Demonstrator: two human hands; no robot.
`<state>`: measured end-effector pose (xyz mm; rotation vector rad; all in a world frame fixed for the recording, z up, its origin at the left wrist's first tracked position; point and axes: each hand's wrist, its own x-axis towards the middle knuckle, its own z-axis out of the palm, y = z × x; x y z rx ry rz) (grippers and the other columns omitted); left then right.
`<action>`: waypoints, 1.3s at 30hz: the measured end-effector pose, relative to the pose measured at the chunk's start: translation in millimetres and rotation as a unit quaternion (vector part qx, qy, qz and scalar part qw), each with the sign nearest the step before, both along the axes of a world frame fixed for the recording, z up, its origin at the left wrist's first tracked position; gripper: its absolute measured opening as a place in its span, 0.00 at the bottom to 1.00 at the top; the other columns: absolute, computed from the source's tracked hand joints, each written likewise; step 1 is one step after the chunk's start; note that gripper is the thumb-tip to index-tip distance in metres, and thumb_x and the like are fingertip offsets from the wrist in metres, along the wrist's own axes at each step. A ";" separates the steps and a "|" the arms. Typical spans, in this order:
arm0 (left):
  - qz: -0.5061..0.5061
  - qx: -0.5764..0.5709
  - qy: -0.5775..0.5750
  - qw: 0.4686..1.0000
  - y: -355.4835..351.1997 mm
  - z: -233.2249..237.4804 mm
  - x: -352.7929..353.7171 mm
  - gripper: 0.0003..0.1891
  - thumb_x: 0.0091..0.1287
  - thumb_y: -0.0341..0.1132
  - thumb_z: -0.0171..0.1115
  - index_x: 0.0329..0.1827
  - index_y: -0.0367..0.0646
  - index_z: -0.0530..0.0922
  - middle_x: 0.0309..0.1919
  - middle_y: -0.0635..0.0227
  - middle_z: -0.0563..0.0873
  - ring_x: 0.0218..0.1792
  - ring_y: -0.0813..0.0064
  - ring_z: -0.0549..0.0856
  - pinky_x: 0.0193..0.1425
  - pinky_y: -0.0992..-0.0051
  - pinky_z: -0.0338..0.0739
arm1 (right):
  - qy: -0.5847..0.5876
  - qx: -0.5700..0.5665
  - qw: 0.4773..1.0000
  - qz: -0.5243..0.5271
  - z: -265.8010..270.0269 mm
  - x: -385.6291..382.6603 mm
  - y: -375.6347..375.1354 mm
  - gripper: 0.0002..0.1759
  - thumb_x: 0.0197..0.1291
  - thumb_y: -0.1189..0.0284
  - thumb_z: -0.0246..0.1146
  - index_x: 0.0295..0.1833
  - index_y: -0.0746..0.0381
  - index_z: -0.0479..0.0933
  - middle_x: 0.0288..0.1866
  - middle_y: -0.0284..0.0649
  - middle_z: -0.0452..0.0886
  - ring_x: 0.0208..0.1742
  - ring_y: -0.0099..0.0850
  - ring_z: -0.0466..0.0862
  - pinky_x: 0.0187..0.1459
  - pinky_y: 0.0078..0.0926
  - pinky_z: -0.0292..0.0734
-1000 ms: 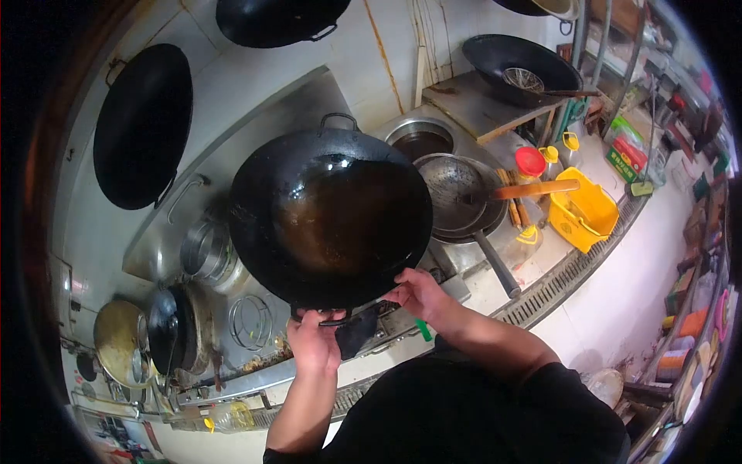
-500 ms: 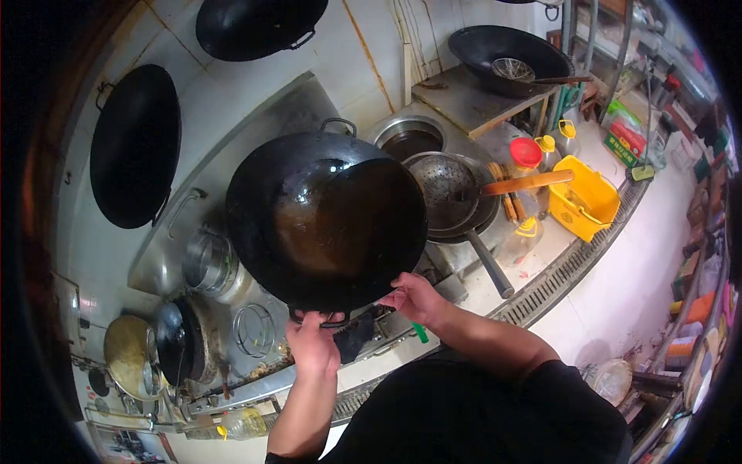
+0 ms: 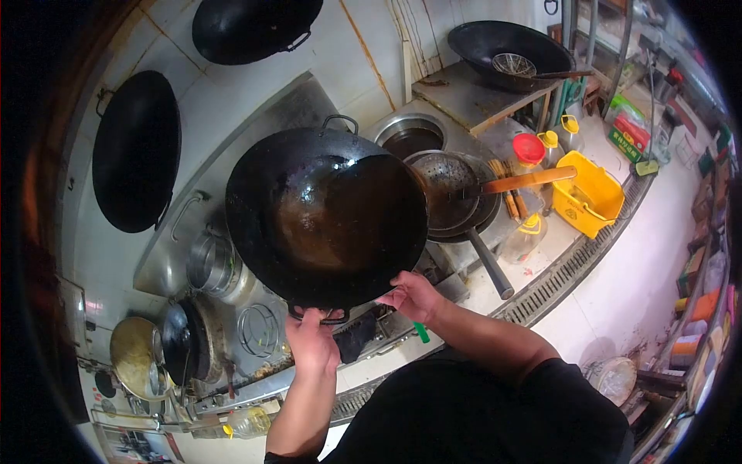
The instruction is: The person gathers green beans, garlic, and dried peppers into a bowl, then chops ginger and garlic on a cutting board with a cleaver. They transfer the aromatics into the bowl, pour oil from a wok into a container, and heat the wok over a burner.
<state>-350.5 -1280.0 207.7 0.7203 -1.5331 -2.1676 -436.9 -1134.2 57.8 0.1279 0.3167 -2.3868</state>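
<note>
A large black wok with dark oily liquid in it sits tilted over the stove. My left hand grips its near loop handle, with a dark cloth hanging next to it. My right hand rests at the wok's near rim, fingers curled against its edge. A second loop handle shows at the wok's far side.
Right of the wok lie a perforated strainer ladle with a wooden handle, a smaller pan and a round pot well. Oil bottles and a yellow bucket stand further right. Black woks hang on the wall. Pots stand at left.
The wok and both hands have held nearly the same pose; the view has shifted slightly, and the wok sits a little lower-left in the picture than a second ago.
</note>
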 end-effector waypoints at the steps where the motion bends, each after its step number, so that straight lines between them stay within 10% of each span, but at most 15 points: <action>1: 0.000 -0.001 0.000 1.000 -1.0 -1.1 -0.4 0.14 0.59 0.19 0.50 0.48 0.41 0.71 0.37 0.66 0.78 0.36 0.69 0.81 0.42 0.63 0.82 | 0.000 -0.001 1.000 0.000 -0.1 -0.4 0.1 0.14 0.57 0.79 0.56 0.49 0.73 0.72 0.48 0.50 0.81 0.49 0.43 0.84 0.56 0.41 0.82; 39: -0.065 -0.071 0.037 0.995 10.1 15.6 -10.5 0.15 0.60 0.19 0.53 0.49 0.41 0.73 0.39 0.70 0.80 0.37 0.79 0.79 0.40 0.77 0.75 | -0.026 -0.054 0.998 0.034 1.1 -3.9 -8.4 0.19 0.57 0.79 0.53 0.55 0.73 0.69 0.56 0.53 0.76 0.59 0.51 0.77 0.65 0.52 0.71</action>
